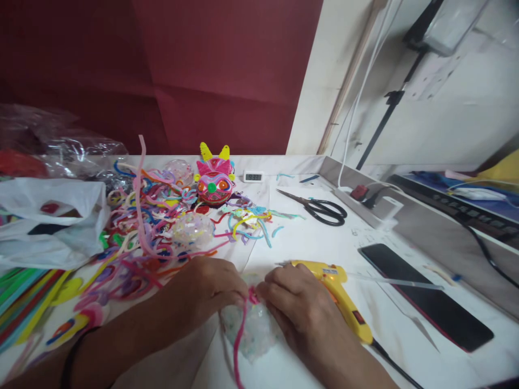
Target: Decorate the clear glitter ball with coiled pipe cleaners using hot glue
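My left hand [206, 289] and my right hand [298, 308] meet over a clear glittery ball [253, 329] on the white table [324, 243]. Both hands pinch a pink pipe cleaner [242, 329] that runs down across the ball. The fingers of both hands are closed around it. A yellow glue gun [340, 294] lies just right of my right hand, touching it.
A heap of coloured pipe cleaners [150, 216] fills the left, with a pink craft figure [214, 181] and a clear ball [191, 229]. Black scissors [322, 208], a small clock [253, 176], a dark phone [425, 294], white bags [48, 221] and a power strip [365, 197] surround.
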